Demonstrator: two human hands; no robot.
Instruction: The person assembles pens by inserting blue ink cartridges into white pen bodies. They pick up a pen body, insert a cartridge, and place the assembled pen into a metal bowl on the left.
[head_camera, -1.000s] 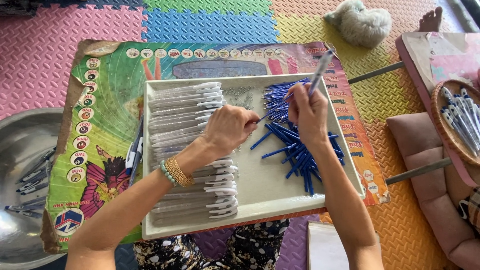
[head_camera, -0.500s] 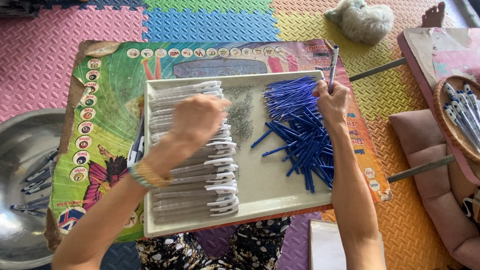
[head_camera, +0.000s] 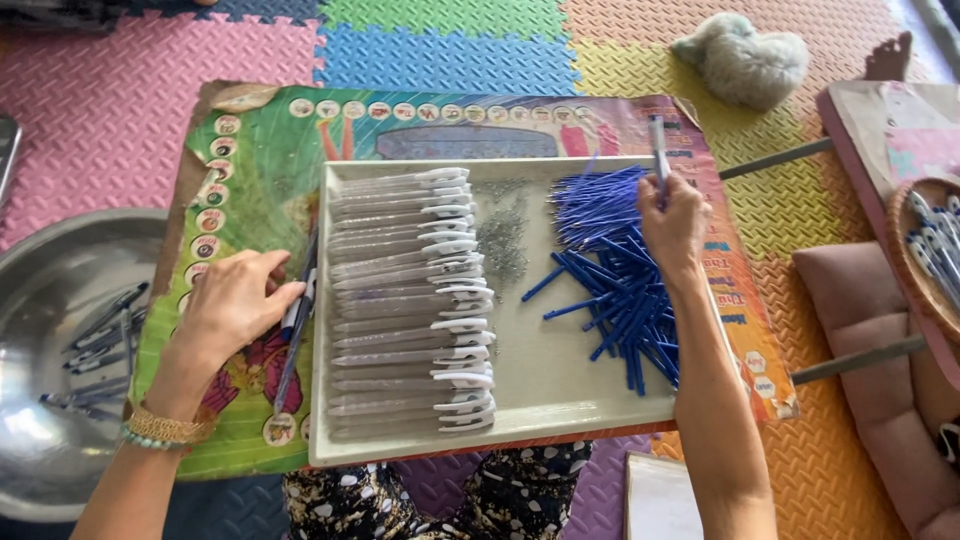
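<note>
My right hand (head_camera: 672, 222) pinches a slim grey plastic pen barrel (head_camera: 658, 143) upright above loose blue refill tubes (head_camera: 615, 270) in the white tray (head_camera: 560, 395); my left hand (head_camera: 238, 303) grips pens (head_camera: 296, 325) beside its rim.

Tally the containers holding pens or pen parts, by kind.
White tray: 1
Metal bowl: 1
Wicker basket: 1
Total: 3

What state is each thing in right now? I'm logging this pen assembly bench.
Left hand: closed on a pen beside the tray.
Right hand: holds a pen barrel upright.
Clear barrels: stacked in a row.
Blue refills: loose pile.
Tray: flat.
Metal bowl: holds few pens.
</note>
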